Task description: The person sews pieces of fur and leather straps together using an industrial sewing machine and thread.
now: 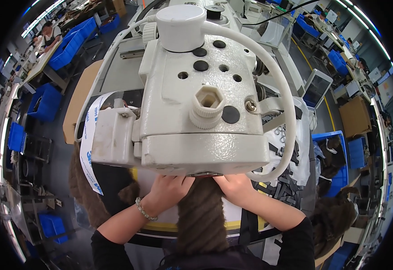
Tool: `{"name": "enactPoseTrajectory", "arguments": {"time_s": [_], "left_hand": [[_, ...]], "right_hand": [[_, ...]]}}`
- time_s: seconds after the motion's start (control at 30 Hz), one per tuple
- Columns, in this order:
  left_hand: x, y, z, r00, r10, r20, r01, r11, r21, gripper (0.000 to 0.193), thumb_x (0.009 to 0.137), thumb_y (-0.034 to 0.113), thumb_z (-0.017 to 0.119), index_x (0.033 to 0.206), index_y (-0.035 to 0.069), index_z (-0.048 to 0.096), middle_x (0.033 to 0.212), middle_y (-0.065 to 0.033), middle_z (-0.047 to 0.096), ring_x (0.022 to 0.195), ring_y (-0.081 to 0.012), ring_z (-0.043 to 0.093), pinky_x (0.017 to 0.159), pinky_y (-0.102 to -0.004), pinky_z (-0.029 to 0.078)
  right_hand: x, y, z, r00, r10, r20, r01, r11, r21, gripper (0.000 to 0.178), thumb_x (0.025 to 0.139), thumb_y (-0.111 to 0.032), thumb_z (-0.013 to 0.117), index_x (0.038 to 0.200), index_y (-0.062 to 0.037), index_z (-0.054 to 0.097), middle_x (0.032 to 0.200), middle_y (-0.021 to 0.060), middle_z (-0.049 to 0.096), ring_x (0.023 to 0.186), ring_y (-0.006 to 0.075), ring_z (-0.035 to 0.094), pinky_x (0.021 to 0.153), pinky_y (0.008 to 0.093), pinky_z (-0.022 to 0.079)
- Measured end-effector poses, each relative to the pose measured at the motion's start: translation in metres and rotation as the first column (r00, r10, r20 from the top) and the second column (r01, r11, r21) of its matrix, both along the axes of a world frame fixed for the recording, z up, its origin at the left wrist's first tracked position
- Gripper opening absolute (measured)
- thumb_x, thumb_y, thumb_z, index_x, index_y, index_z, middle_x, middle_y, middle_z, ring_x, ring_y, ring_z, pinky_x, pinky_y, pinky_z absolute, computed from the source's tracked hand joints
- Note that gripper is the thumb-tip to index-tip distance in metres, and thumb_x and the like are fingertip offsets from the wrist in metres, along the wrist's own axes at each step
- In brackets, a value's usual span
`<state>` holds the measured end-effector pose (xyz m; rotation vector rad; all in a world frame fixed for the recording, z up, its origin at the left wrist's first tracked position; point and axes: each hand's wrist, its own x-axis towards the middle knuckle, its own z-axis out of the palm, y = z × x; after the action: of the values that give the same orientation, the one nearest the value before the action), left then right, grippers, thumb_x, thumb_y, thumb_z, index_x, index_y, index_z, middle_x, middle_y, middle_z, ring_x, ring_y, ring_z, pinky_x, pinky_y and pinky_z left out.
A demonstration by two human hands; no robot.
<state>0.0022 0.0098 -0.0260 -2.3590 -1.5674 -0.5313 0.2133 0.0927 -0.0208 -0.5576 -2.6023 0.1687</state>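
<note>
A strip of dark brown furry fabric (202, 216) runs from my lap up over the table edge and under the head of a white industrial sewing machine (205, 150). On its left side, my left hand (170, 191), with a beaded bracelet at the wrist, reaches in under the machine head. My right hand (236, 186) does the same on the right. Both thumbs point inward at the fabric's edges. The machine head covers the other fingertips, the needle and the far part of the strip, so any grip is hidden.
More brown fur (86, 191) lies left of the machine. Black strap pieces (287, 189) and several scissors (281, 132) lie on white plastic at right. A blue bin (340, 173) holds more material. Cardboard (77, 101) stands at left. People work at benches farther off.
</note>
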Motion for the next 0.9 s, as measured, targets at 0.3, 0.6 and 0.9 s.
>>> {"name": "enactPoseTrajectory", "arguments": {"time_s": [0.3,0.6,0.9], "left_hand": [[0.001,-0.002,-0.001,1.000,-0.005,-0.014,0.005,1.000,-0.002,0.012,0.077,0.014,0.062,0.088,0.011,0.066,0.096,-0.0051,0.061,0.102,-0.0237,0.057,0.090,-0.0380,0.047],[0.003,0.001,0.003,0.998,0.055,0.040,-0.052,0.996,-0.070,0.013,0.077,0.012,0.059,0.089,0.009,0.063,0.094,-0.0056,0.060,0.093,-0.0229,0.059,0.082,-0.0353,0.047],[-0.009,-0.006,0.019,0.990,-0.043,0.137,0.076,0.966,-0.248,0.024,0.076,0.005,0.056,0.100,0.004,0.058,0.100,-0.0105,0.062,0.096,-0.0246,0.060,0.090,-0.0380,0.046]], "right_hand": [[0.001,0.000,-0.005,0.999,-0.036,0.022,0.037,0.996,-0.075,0.042,0.071,-0.001,0.062,0.113,-0.0035,0.061,0.102,0.0122,0.061,0.096,0.0300,0.060,0.082,0.0408,0.046],[0.001,0.003,0.004,0.995,-0.032,0.100,0.038,0.997,-0.062,0.040,0.071,-0.004,0.062,0.111,-0.0035,0.059,0.100,0.0107,0.060,0.096,0.0285,0.060,0.081,0.0399,0.046],[-0.003,-0.007,0.021,0.951,-0.007,0.309,-0.049,0.984,0.173,0.023,0.072,-0.010,0.060,0.095,-0.0063,0.057,0.103,0.0138,0.062,0.080,0.0204,0.060,0.069,0.0290,0.045]]}}
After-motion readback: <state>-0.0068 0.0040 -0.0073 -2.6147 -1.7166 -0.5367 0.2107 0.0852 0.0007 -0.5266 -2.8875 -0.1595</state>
